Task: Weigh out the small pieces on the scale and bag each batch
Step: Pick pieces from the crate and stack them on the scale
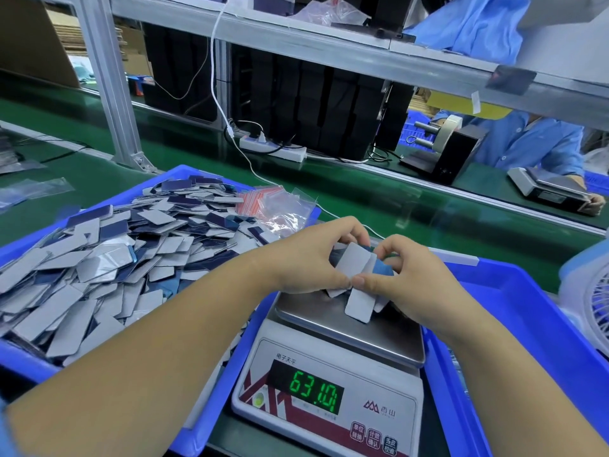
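the green counter carries a blue tray on your left, heaped with grey and dark blue pieces. just right of it sits the scale, its display reading 63.10. over the steel pan, your left hand and right hand meet, fingers clamped on a small batch of pieces, thumbs touching. clear bags lie at the tray's far corner.

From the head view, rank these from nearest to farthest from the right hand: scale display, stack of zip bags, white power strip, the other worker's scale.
1. Scale display, just below the right hand.
2. Stack of zip bags, up and left.
3. White power strip, farther back left.
4. Other worker's scale, far right across the belt.
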`<act>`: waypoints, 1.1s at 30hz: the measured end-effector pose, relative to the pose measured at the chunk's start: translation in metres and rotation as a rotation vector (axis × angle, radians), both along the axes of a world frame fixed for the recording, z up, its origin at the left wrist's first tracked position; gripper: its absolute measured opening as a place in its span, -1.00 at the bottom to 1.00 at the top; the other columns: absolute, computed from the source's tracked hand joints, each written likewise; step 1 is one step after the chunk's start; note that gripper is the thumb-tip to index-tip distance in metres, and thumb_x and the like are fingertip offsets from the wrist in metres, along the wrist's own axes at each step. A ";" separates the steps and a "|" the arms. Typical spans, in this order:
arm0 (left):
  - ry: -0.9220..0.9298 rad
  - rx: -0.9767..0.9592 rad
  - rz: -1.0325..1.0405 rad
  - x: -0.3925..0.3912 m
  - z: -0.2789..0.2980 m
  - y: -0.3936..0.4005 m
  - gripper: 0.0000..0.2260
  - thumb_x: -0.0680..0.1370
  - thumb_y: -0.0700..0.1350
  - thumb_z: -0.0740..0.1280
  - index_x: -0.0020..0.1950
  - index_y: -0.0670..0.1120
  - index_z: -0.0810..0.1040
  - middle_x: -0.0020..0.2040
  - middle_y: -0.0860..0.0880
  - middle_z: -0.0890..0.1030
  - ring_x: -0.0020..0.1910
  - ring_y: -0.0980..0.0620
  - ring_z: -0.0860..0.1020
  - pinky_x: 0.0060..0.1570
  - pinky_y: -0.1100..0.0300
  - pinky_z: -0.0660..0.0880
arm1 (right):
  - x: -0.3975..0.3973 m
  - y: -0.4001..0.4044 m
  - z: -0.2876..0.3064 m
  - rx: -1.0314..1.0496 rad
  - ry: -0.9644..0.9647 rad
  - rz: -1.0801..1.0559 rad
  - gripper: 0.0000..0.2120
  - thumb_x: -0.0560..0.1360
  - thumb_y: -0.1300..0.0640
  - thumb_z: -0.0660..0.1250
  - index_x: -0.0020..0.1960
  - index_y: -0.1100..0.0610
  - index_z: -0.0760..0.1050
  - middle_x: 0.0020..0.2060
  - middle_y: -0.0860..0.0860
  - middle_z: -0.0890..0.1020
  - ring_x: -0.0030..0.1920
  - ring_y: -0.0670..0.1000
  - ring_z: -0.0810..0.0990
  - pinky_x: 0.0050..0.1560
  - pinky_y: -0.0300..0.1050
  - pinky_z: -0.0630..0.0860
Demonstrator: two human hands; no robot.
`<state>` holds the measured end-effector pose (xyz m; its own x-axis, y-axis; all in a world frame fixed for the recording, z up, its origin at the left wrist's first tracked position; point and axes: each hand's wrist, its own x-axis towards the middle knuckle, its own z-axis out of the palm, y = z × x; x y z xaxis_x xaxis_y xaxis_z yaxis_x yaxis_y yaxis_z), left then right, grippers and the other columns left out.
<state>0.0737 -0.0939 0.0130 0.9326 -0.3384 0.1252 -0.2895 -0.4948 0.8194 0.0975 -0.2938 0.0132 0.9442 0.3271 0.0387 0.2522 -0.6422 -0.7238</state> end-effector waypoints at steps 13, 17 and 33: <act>0.005 0.139 -0.026 0.000 -0.006 -0.004 -0.41 0.53 -0.14 0.37 0.47 0.24 0.26 0.30 0.14 0.53 0.22 0.12 0.54 0.22 0.11 0.51 | -0.004 0.007 -0.006 0.038 -0.222 0.105 -0.58 0.38 0.04 0.56 -0.06 -0.21 0.32 -0.07 -0.23 0.62 -0.06 -0.17 0.59 -0.06 -0.13 0.56; -0.033 0.161 -0.025 -0.001 -0.007 -0.009 -0.30 0.43 0.01 0.51 0.45 0.30 0.22 0.31 0.21 0.50 0.19 0.24 0.47 0.15 0.33 0.46 | -0.004 0.006 -0.007 0.069 -0.264 0.078 -0.59 0.37 0.05 0.57 -0.08 -0.20 0.34 -0.12 -0.23 0.63 -0.08 -0.20 0.58 -0.10 -0.23 0.50; -0.072 0.109 0.064 0.007 -0.007 0.001 -0.67 0.57 -0.09 0.40 0.30 0.12 0.45 0.17 0.17 0.58 0.18 0.17 0.51 0.24 0.08 0.46 | 0.002 -0.003 0.000 0.085 -0.087 0.079 -0.69 0.47 0.29 0.44 -0.05 -0.12 0.50 -0.27 0.00 0.69 -0.42 0.03 0.62 -0.36 0.00 0.64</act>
<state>0.0811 -0.0924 0.0056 0.9429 -0.2934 0.1579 -0.3101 -0.5993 0.7381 0.0995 -0.2965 0.0128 0.9075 0.3925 0.1500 0.3636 -0.5549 -0.7482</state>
